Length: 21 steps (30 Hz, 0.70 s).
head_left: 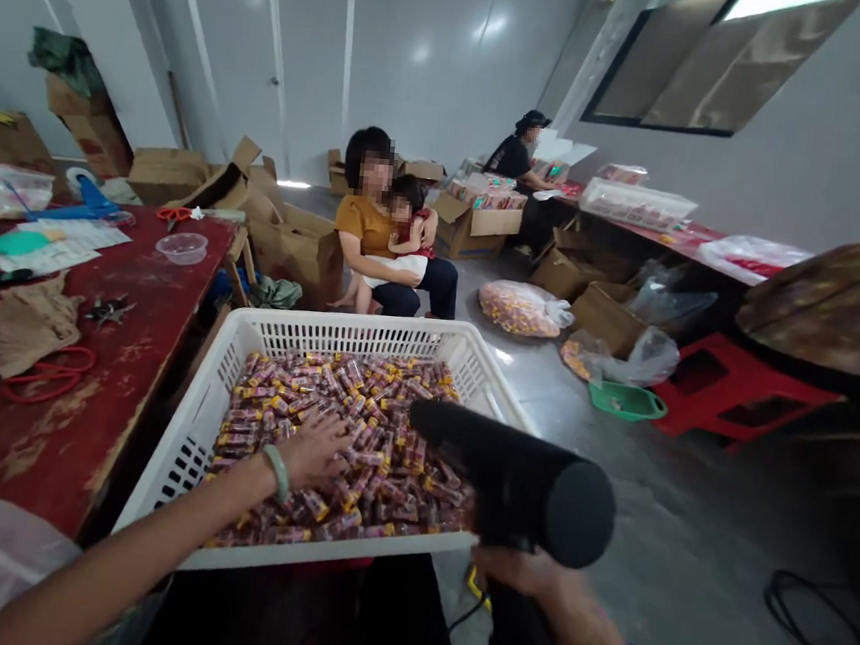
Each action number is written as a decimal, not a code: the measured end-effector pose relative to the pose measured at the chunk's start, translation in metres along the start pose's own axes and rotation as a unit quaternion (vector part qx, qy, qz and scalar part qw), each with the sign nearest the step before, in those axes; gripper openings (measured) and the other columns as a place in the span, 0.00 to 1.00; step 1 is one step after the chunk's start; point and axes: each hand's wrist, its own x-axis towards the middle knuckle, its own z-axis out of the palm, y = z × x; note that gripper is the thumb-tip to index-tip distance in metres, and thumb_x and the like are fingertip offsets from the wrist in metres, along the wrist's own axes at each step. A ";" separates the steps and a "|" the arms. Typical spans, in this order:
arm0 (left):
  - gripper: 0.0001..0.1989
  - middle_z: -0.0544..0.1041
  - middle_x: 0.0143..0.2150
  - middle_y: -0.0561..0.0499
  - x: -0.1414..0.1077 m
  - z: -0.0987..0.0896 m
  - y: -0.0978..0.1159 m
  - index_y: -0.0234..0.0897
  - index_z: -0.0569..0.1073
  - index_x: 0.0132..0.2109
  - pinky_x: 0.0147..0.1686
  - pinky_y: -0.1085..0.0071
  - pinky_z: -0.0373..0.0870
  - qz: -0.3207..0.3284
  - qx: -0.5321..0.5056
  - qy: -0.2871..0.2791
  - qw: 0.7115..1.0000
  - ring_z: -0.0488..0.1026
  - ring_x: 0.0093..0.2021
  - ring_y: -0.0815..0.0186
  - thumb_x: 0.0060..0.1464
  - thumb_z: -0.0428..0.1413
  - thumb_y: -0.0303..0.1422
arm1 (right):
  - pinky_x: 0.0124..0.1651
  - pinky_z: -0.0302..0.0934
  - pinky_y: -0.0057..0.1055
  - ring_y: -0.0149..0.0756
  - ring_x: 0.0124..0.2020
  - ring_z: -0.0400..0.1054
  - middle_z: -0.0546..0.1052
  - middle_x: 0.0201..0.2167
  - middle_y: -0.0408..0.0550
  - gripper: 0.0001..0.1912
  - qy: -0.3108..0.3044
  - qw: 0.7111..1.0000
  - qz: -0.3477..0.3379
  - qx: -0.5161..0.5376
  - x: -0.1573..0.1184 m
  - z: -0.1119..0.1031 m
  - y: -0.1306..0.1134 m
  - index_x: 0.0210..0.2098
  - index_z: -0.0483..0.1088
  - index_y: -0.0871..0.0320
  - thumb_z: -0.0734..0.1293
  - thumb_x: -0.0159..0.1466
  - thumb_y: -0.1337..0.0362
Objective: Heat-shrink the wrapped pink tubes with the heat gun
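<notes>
Two bare hands work over a heap of small wrapped packets (383,429) in a white plastic crate (339,333). The left hand (309,451), a pale green bangle (279,472) at its wrist, lies open on the heap with fingers spread; the right hand (521,571) closes round the grip of a black handheld blower (514,480), whose barrel crosses above the crate's right side. A flat, spread palm steadies the packets well, and the barrel is best kept clear of those fingers. Left of the crate, a scuffed red table (64,451) bears scissors (174,214), papers (52,249) and a clear bowl (182,248). Beyond, on the grey floor (681,545), sit a green basin (625,401) and cardboard boxes (472,228); a seated person (368,222) holds a child (401,222), and another person (516,159) works at a far red table (707,248).
</notes>
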 end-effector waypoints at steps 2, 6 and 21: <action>0.18 0.63 0.63 0.40 -0.027 -0.016 -0.029 0.38 0.67 0.57 0.62 0.42 0.45 -0.066 0.073 0.008 0.995 0.54 0.65 0.51 0.60 0.49 0.34 | 0.21 0.56 0.30 0.35 0.19 0.61 0.70 0.16 0.47 0.06 -0.078 0.996 0.024 -0.027 -0.005 0.011 0.004 0.15 0.71 0.60 0.70 0.39 0.64; 0.23 0.58 0.64 0.30 -0.079 -0.034 -0.077 0.30 0.65 0.59 0.60 0.39 0.45 -0.233 0.189 0.033 0.953 0.51 0.66 0.42 0.58 0.50 0.33 | 0.21 0.56 0.29 0.34 0.19 0.62 0.72 0.18 0.44 0.10 -0.065 0.998 0.005 0.012 0.013 0.022 0.000 0.23 0.73 0.60 0.72 0.40 0.63; 0.42 0.43 0.67 0.21 -0.129 0.010 -0.138 0.16 0.38 0.65 0.61 0.57 0.58 -0.313 -0.001 0.115 0.943 0.50 0.67 0.47 0.53 0.48 0.37 | 0.19 0.55 0.25 0.28 0.17 0.60 0.69 0.18 0.40 0.14 -0.117 0.985 -0.068 0.109 0.053 0.117 -0.036 0.27 0.68 0.60 0.72 0.40 0.66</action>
